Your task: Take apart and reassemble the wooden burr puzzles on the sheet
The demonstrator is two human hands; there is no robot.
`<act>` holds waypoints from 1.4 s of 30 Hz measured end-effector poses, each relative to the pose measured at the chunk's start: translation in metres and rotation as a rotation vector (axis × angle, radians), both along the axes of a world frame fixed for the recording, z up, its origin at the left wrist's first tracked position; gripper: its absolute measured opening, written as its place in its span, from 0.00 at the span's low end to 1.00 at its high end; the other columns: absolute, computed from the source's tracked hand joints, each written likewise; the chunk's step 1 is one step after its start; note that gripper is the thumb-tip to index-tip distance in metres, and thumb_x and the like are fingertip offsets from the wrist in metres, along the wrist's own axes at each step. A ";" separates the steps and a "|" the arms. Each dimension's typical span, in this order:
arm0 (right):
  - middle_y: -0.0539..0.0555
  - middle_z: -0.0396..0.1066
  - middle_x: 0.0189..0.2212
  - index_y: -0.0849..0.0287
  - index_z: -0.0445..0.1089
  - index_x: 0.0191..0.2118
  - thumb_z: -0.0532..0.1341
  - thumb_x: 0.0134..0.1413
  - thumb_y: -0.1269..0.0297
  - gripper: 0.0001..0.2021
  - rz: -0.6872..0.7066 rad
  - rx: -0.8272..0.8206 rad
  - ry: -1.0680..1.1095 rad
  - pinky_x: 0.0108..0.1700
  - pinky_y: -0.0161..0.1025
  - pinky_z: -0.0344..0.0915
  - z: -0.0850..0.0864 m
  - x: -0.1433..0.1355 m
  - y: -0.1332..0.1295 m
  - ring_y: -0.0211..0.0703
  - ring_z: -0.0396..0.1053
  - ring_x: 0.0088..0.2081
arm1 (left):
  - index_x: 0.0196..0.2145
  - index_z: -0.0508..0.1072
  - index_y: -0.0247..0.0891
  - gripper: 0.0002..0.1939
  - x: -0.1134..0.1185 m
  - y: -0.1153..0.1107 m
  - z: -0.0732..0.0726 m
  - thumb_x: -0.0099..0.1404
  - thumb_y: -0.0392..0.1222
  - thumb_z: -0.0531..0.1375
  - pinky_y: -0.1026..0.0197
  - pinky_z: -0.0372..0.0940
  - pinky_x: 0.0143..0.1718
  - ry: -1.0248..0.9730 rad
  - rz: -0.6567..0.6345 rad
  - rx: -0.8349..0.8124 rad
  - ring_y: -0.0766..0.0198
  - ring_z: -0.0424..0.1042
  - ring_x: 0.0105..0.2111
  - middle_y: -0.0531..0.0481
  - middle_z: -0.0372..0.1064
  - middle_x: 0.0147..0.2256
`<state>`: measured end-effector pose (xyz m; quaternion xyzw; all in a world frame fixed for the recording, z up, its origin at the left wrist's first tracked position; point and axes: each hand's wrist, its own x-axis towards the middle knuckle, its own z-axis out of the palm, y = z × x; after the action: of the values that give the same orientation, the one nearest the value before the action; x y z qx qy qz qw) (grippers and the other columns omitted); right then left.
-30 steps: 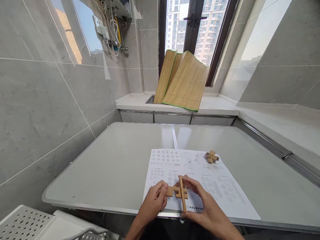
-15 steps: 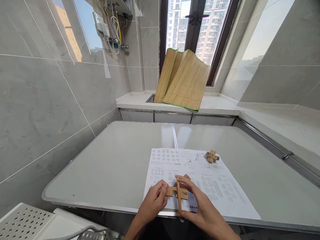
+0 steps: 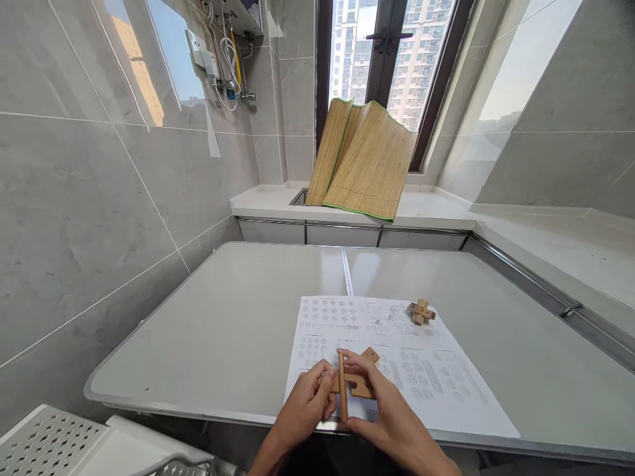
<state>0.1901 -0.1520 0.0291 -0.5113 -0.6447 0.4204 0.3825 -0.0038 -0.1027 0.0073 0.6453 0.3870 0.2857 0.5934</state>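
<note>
My left hand [image 3: 308,400] is closed on one end of a flat, notched wooden puzzle piece [image 3: 361,387], which points right with its cut-out showing. Between the thumb and fingertips of my right hand [image 3: 384,404] is a second wooden puzzle piece [image 3: 342,390], a narrow bar seen edge-on. It crosses the notched piece close to my left fingertips; whether the two are interlocked I cannot tell. Just beyond my right fingers another wooden piece [image 3: 371,355] shows, partly hidden. An assembled cross-shaped wooden puzzle [image 3: 421,311] rests at the sheet's far right corner.
Beneath my hands a printed sheet [image 3: 436,410] with rows of small diagrams lies on the white table [image 3: 223,330]. A folded bamboo mat [image 3: 370,158] leans against the window behind. White perforated racks [image 3: 54,436] stand low at the left, below the table edge.
My right hand has carried the narrow bar left along the notched piece, nearer my left fingers. The cut-out now shows to the bar's right. My left hand has hardly moved.
</note>
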 end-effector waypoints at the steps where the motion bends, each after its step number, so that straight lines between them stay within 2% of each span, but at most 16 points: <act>1: 0.53 0.69 0.59 0.44 0.57 0.67 0.66 0.47 0.75 0.41 0.007 -0.001 0.015 0.64 0.50 0.63 0.000 -0.003 0.000 0.51 0.66 0.62 | 0.34 0.60 0.41 0.22 0.000 0.000 0.000 0.75 0.62 0.48 0.65 0.48 0.23 -0.005 -0.007 -0.003 0.69 0.52 0.18 0.61 0.54 0.17; 6: 0.53 0.68 0.58 0.43 0.57 0.65 0.67 0.48 0.74 0.39 -0.002 0.031 0.012 0.61 0.49 0.66 -0.002 -0.004 -0.003 0.52 0.68 0.60 | 0.34 0.61 0.41 0.22 0.001 0.000 0.000 0.75 0.62 0.48 0.64 0.49 0.23 -0.034 -0.018 0.000 0.69 0.52 0.18 0.62 0.53 0.17; 11: 0.55 0.66 0.60 0.44 0.55 0.65 0.65 0.48 0.75 0.39 0.010 0.080 0.052 0.60 0.50 0.67 -0.009 -0.003 -0.002 0.51 0.69 0.58 | 0.35 0.62 0.40 0.20 0.002 -0.001 0.006 0.74 0.60 0.52 0.64 0.52 0.26 -0.049 -0.040 0.005 0.69 0.55 0.19 0.60 0.58 0.18; 15: 0.55 0.64 0.60 0.44 0.54 0.65 0.64 0.48 0.77 0.40 -0.007 0.109 0.052 0.60 0.50 0.67 -0.013 -0.006 0.002 0.50 0.69 0.58 | 0.35 0.62 0.40 0.22 0.002 0.000 0.008 0.73 0.62 0.53 0.65 0.48 0.25 -0.105 -0.034 -0.051 0.70 0.50 0.20 0.62 0.53 0.19; 21: 0.54 0.58 0.66 0.42 0.52 0.66 0.65 0.50 0.74 0.39 0.011 0.120 0.012 0.61 0.50 0.66 -0.012 -0.006 0.002 0.49 0.68 0.59 | 0.35 0.61 0.40 0.22 0.001 0.001 0.005 0.73 0.62 0.52 0.64 0.44 0.25 -0.103 -0.038 -0.050 0.69 0.45 0.22 0.62 0.47 0.22; 26: 0.53 0.56 0.68 0.42 0.52 0.65 0.65 0.52 0.72 0.38 0.002 0.127 -0.038 0.62 0.50 0.66 -0.010 -0.005 0.001 0.49 0.66 0.62 | 0.35 0.61 0.40 0.21 0.001 0.001 0.004 0.74 0.61 0.52 0.63 0.44 0.25 -0.080 -0.037 -0.031 0.69 0.46 0.23 0.61 0.46 0.23; 30: 0.52 0.56 0.69 0.42 0.54 0.63 0.64 0.52 0.72 0.36 -0.005 0.164 -0.061 0.65 0.51 0.62 -0.012 -0.005 -0.002 0.50 0.60 0.67 | 0.35 0.62 0.40 0.21 0.001 0.000 0.007 0.73 0.61 0.53 0.64 0.46 0.26 -0.086 -0.025 -0.030 0.69 0.47 0.23 0.61 0.48 0.23; 34: 0.56 0.48 0.72 0.42 0.49 0.67 0.72 0.48 0.65 0.44 -0.045 0.158 -0.083 0.63 0.54 0.63 -0.016 0.008 -0.003 0.55 0.60 0.66 | 0.35 0.62 0.39 0.24 0.002 0.002 0.006 0.71 0.65 0.54 0.65 0.45 0.24 -0.127 0.037 -0.066 0.70 0.45 0.22 0.62 0.47 0.22; 36: 0.58 0.57 0.67 0.43 0.45 0.69 0.72 0.50 0.61 0.46 -0.135 0.103 -0.076 0.62 0.55 0.65 -0.021 0.019 -0.002 0.55 0.65 0.62 | 0.36 0.62 0.40 0.25 0.003 0.005 0.001 0.69 0.68 0.55 0.66 0.42 0.22 -0.191 0.081 -0.111 0.71 0.41 0.20 0.64 0.44 0.21; 38: 0.58 0.64 0.61 0.45 0.49 0.67 0.66 0.59 0.56 0.35 -0.224 0.093 -0.085 0.60 0.55 0.66 -0.028 0.028 0.000 0.54 0.68 0.59 | 0.35 0.61 0.41 0.26 0.004 0.008 -0.005 0.67 0.69 0.56 0.67 0.40 0.20 -0.272 0.147 -0.158 0.71 0.38 0.20 0.65 0.42 0.20; 40: 0.57 0.64 0.61 0.46 0.55 0.64 0.61 0.63 0.53 0.27 -0.309 0.119 -0.161 0.59 0.56 0.65 -0.037 0.032 0.003 0.55 0.66 0.59 | 0.34 0.61 0.41 0.26 0.005 0.011 -0.011 0.66 0.68 0.58 0.68 0.42 0.19 -0.351 0.244 -0.177 0.71 0.38 0.20 0.64 0.42 0.21; 42: 0.58 0.63 0.62 0.48 0.58 0.62 0.61 0.63 0.52 0.25 -0.354 0.191 -0.265 0.62 0.58 0.62 -0.048 0.030 0.007 0.58 0.63 0.62 | 0.33 0.62 0.41 0.25 0.005 0.013 -0.013 0.66 0.66 0.60 0.69 0.49 0.20 -0.409 0.318 -0.173 0.72 0.43 0.20 0.63 0.45 0.22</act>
<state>0.2198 -0.1448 -0.0185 -0.6284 -0.6264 0.2133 0.4090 0.0016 -0.0893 -0.0055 0.4522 0.3786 0.4657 0.6598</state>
